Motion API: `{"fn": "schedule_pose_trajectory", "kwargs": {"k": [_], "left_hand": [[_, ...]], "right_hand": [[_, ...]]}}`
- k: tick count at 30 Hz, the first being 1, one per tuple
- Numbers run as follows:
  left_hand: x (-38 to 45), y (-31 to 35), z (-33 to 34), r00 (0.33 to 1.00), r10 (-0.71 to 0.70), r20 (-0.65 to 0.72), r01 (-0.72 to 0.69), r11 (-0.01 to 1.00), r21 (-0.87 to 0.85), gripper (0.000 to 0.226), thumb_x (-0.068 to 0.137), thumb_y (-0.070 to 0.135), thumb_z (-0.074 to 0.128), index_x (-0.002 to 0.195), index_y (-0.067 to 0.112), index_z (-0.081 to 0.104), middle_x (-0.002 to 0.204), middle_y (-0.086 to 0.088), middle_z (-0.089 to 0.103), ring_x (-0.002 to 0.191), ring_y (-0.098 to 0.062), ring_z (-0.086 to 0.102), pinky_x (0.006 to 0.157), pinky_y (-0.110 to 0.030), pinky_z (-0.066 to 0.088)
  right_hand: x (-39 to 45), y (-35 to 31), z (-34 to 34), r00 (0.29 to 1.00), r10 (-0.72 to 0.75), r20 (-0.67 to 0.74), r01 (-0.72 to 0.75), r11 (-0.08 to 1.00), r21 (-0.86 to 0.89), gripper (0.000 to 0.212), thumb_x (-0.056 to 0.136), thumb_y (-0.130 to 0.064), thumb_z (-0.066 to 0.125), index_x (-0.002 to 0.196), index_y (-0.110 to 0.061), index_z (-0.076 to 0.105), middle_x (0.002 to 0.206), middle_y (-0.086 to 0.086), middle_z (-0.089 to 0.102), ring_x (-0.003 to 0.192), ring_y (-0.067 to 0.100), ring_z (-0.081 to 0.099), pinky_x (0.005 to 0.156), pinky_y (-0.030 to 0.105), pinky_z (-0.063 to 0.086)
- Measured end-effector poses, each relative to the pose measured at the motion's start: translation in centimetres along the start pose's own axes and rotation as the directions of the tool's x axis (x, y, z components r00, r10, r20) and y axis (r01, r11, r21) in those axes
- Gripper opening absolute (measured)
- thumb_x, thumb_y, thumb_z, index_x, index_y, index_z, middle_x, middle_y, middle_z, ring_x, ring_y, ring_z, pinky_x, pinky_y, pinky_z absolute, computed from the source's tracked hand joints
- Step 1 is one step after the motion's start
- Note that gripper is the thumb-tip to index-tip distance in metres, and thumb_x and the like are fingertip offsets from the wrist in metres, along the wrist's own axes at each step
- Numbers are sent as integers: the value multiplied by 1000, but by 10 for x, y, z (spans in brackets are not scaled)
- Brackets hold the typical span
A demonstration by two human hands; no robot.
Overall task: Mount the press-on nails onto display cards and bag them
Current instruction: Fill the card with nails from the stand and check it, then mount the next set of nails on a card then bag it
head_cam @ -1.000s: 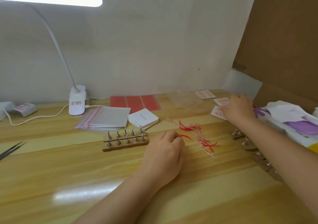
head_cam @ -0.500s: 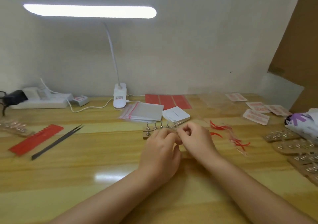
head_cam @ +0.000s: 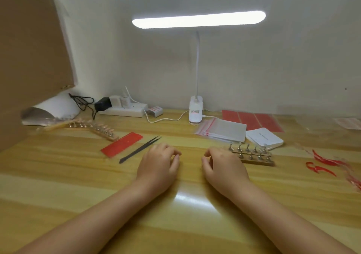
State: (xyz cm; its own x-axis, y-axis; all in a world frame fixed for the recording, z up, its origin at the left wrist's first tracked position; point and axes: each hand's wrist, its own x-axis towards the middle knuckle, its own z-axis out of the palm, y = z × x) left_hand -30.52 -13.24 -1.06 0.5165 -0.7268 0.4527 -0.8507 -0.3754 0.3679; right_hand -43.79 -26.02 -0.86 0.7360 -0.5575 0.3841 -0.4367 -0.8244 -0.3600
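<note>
Both my hands rest on the table (head_cam: 58, 185), knuckles up, fingers loosely curled and holding nothing that I can see: left hand (head_cam: 158, 165), right hand (head_cam: 222, 165), well apart from each other. Just right of my right hand, touching or nearly so, sits a wooden nail stand (head_cam: 254, 156) with two rows of metal pegs standing upright; its long axis runs left to right, tilting slightly toward me at the right end. I cannot tell whether nails sit on the pegs. Behind it lie a white card stack (head_cam: 264, 138) and a pile of clear zip bags (head_cam: 222, 129), red strip edges facing left. Beyond those lie red sheets (head_cam: 252, 120). Left of my left hand, black tweezers (head_cam: 139, 149) lie diagonally, tips pointing up-right. Beside them lies a red comb-edged strip (head_cam: 122, 144), on the same slant. Farther left another stand (head_cam: 97, 128) carries pinkish nails. Red peel scraps (head_cam: 322, 165) lie at far right. A lamp (head_cam: 196, 112) stands at the back.
</note>
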Motion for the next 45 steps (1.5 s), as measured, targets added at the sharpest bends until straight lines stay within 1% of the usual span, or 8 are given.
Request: {"fn": "schedule_pose_trajectory", "kwargs": {"k": [7, 13, 19, 24, 32, 37, 41, 45], "left_hand": [[23, -44, -28, 934, -132, -332, 106, 990, -94, 14, 88, 17, 59, 101, 19, 61, 92, 7, 55, 88, -15, 52, 77, -33, 45], [63, -152, -50, 517, -835, -189, 849, 528, -8, 100, 73, 66, 64, 140, 4, 25, 142, -21, 38, 128, -38, 40, 103, -47, 37], [92, -163, -45, 484, -869, -101, 873, 473, 114, 121, 61, 79, 63, 149, 12, 14, 147, -15, 38, 130, -37, 42, 106, -46, 36], [103, -158, -45, 452, -887, -91, 891, 445, 90, 82, 75, 34, 72, 139, 4, 30, 117, -13, 59, 95, -29, 63, 75, -37, 55], [95, -158, -57, 530, -844, -77, 845, 519, 130, 36, 82, 16, 69, 113, 3, 55, 77, -7, 60, 60, -19, 57, 44, -26, 37], [93, -114, -48, 803, -543, -246, 577, 811, 94, 60, 80, 20, 70, 129, 7, 38, 95, -6, 61, 77, -26, 58, 53, -33, 45], [87, -41, -31, 975, -220, -16, 208, 940, -272, 75, 81, 12, 67, 145, 15, 28, 100, 5, 61, 76, -12, 58, 74, -39, 56], [60, 10, -18, 956, 107, 271, 29, 890, -456, 75, 81, 8, 71, 143, 23, 31, 94, 5, 62, 66, -2, 54, 67, -21, 53]], "right_hand": [[-1, -1, 9, 998, -37, -51, 39, 999, 30, 15, 92, -25, 53, 101, -18, 63, 90, -5, 62, 93, 19, 55, 79, 31, 40], [3, -1, 10, 998, 43, -54, -36, 992, 122, 12, 91, -22, 56, 99, -20, 65, 84, -7, 60, 88, 16, 54, 73, 30, 40], [2, 1, 8, 999, 28, -39, -23, 991, 130, 10, 91, -23, 57, 98, -21, 64, 82, -9, 59, 86, 14, 53, 77, 32, 43], [2, 3, 9, 999, 5, -39, 1, 991, 131, 10, 90, -22, 58, 97, -21, 65, 80, -10, 58, 85, 13, 51, 74, 28, 39], [2, 2, 8, 999, 6, -36, 0, 988, 152, 11, 91, -23, 56, 99, -20, 64, 83, -8, 59, 88, 15, 52, 77, 30, 41], [0, 2, 0, 998, 50, -39, -47, 996, 69, 17, 90, -28, 52, 102, -25, 64, 85, -12, 58, 96, 17, 52, 86, 32, 40], [15, 21, -42, 988, 157, 5, -157, 987, -41, 27, 79, -38, 62, 103, -27, 64, 88, -9, 61, 101, 21, 54, 82, 32, 44], [26, 72, -99, 945, 304, 120, -275, 938, -210, 59, 66, -42, 74, 120, -30, 54, 105, -6, 55, 111, 23, 44, 88, 39, 47]]}}
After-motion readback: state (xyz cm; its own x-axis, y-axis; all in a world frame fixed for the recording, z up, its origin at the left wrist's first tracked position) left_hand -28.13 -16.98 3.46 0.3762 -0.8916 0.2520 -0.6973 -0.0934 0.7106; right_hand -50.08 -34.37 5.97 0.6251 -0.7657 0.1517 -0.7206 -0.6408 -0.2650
